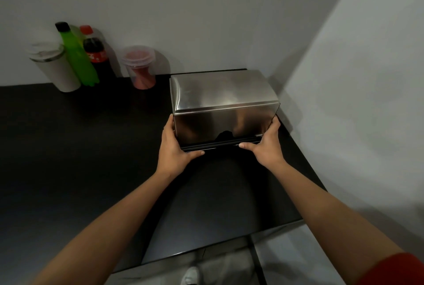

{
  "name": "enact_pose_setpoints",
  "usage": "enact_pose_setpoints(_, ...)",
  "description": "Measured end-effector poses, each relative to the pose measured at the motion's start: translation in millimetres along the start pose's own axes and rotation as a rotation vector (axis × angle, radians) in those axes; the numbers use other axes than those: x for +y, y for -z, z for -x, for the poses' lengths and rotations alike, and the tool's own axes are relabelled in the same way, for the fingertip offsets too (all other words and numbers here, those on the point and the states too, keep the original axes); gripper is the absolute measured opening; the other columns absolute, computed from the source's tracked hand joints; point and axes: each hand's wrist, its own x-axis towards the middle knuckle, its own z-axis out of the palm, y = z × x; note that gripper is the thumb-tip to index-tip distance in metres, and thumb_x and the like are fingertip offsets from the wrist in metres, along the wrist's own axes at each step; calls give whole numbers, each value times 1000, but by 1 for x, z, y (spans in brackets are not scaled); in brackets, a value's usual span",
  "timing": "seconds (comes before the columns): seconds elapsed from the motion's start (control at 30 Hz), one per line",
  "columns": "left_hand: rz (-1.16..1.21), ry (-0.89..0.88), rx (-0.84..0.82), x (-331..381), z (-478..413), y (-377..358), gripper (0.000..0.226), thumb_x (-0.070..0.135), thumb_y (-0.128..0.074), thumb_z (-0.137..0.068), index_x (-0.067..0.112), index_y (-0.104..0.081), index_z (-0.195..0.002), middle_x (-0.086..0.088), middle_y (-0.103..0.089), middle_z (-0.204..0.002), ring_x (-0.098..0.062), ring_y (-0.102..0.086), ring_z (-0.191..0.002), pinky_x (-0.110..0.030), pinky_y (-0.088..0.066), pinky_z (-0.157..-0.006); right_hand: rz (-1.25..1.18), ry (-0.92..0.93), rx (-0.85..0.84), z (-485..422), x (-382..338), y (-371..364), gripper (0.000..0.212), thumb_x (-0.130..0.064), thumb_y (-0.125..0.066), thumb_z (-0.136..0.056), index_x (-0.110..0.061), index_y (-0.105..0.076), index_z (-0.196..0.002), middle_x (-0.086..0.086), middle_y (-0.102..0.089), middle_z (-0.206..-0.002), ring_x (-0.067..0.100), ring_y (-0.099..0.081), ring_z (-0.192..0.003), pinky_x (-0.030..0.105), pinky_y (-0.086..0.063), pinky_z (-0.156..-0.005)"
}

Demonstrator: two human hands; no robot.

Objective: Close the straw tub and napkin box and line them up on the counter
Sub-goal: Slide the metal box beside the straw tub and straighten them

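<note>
Napkin box (220, 94) on counter (91, 147), right of straw tub (140, 68), bottles (91, 55) further left

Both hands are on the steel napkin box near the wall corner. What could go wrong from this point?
1. The napkin box is smooth steel, held only at its lower front corners by the left hand and right hand; it might slip or skew.
2. Pushed leftward along the counter, it could knock the straw tub, which stands close by.
3. Thumbs lie along the black front bar; they might get pinched.

napkin box (220, 99): 1 | straw tub (140, 67): 1 | bottles (78, 55): 2 | tumbler (55, 67): 1 | hands (176, 145): 2
</note>
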Motion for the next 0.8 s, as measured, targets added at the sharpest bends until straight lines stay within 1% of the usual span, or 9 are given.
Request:
enact_pose_setpoints(0.17,25,25,19,-2,-13,-2,123,24,-93,-48,20,-20,-147,1,-35,-145,-9,-38,-129,-36,-38,-108,-4,-1,-18,-14,-2,-5,118,-12,-85,-60,-18,-4,-146,5,-28,-150,18,-29,-137,23,-23,-105)
enact_pose_setpoints(0.3,29,30,17,-7,-27,-1,124,23,-93,-48,19,-19,-147,1,-36,-143,-3,-36,-124,-33,-38,-108,-8,-5,-23,-27,-5,-14,118,-10,-85,-61,-18,-4,-146,5,-29,-149,18,-29,-136,24,-24,-105)
enact_pose_setpoints(0.4,22,31,16,-11,-41,-1,123,23,-92,-49,19,-19,-147,1,-36,-143,-4,-35,-125,-34,-37,-108,-18,-7,-30,-40,-6,-22,117,-9,-84,-61,-18,-4,-146,5,-28,-150,18,-29,-137,25,-24,-106)
enact_pose_setpoints(0.53,28,30,10,-18,-63,1,123,24,-92,-49,19,-19,-147,0,-35,-144,1,-33,-122,-27,-35,-106,-27,-20,-30,-59,-9,-32,118,-9,-84,-63,-19,-1,-146,5,-27,-150,19,-27,-138,28,-24,-108)
enact_pose_setpoints(0.63,19,26,7,-23,-80,1,124,27,-92,-49,19,-18,-147,-1,-34,-145,-5,-33,-127,-24,-33,-104,-18,-22,-30,-74,-10,-40,118,-10,-83,-63,-19,0,-146,5,-26,-151,20,-27,-138,28,-25,-107)
enact_pose_setpoints(0.8,15,17,24,-32,-106,2,124,26,-93,-47,16,-20,-147,-3,-34,-147,-14,-35,-132,-27,-34,-106,-13,-25,-32,-100,-13,-52,116,-10,-83,-63,-18,-2,-146,5,-26,-151,20,-27,-138,27,-24,-106)
